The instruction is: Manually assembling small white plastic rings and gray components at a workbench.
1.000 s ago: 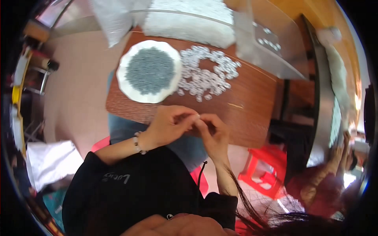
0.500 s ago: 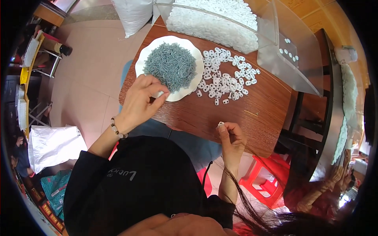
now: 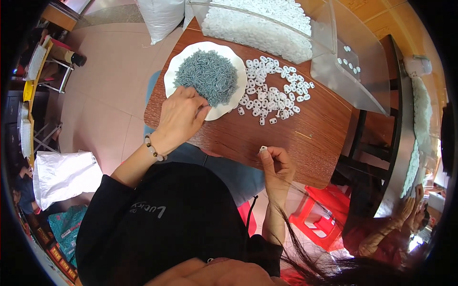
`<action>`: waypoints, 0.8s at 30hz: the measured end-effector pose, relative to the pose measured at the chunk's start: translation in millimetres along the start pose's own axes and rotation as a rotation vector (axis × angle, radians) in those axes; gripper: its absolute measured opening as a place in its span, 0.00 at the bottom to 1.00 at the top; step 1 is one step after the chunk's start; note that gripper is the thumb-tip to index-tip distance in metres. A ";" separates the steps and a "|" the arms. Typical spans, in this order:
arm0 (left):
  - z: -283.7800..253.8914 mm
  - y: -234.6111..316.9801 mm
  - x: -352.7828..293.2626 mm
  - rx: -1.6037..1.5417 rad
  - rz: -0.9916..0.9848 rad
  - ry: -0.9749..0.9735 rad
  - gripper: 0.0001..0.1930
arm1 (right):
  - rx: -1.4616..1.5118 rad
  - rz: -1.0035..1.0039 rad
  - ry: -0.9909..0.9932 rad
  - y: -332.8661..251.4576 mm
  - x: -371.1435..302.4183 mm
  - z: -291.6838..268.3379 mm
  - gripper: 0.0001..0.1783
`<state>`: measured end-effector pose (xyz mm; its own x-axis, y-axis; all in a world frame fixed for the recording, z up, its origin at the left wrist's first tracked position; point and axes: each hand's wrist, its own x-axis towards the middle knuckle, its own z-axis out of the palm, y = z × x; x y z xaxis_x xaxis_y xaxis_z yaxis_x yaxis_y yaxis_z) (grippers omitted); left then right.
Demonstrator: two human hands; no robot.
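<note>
Further over the white plate (image 3: 170, 78) went the left hand (image 3: 180, 109) in the last half second: its fingertips, near the rim earlier, had now reached into the heap of grey-blue rods (image 3: 208, 71), and from where I stood I couldn't tell whether that grip had closed on anything. Meanwhile the right hand (image 3: 278, 167) had barely shifted; its thumb and forefinger stayed pinched on one small white piece (image 3: 263, 149) above the bench (image 3: 234, 138), close to the near edge. So the hands, together a second ago, were now well apart, one busy at the heap while the other simply kept its piece ready. Just right of the plate lay a loose scatter of white two-hole pieces (image 3: 272, 101), and nearer the right hand a thin yellow strip (image 3: 303, 135). Beyond them a clear bin (image 3: 329, 24) held a great many more, with a white sack (image 3: 162, 19) to its left. Below the bench's right side stood a red stool (image 3: 297, 221).
</note>
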<state>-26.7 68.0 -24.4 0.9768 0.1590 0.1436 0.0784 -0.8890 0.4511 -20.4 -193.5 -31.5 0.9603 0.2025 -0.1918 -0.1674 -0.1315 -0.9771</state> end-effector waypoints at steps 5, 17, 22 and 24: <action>-0.5 -2.9 0.6 -0.092 -0.011 0.079 0.05 | -0.001 0.005 -0.022 -1.1 1.1 -0.6 0.05; -0.8 -13.2 13.5 -0.717 -0.161 0.068 0.05 | -0.154 -0.065 -0.113 -11.1 31.9 15.4 0.06; 3.1 -1.4 15.2 -0.889 -0.151 0.116 0.05 | -0.168 -0.078 -0.232 -32.3 58.4 39.1 0.08; 1.8 -2.8 17.4 -0.902 -0.155 0.146 0.06 | -0.156 -0.081 -0.255 -36.1 67.2 46.3 0.08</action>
<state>-9.5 72.5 -24.7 0.9287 0.3551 0.1067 -0.0390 -0.1927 0.9805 39.9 -130.2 -13.4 0.8788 0.4531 -0.1499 -0.0371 -0.2483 -0.9680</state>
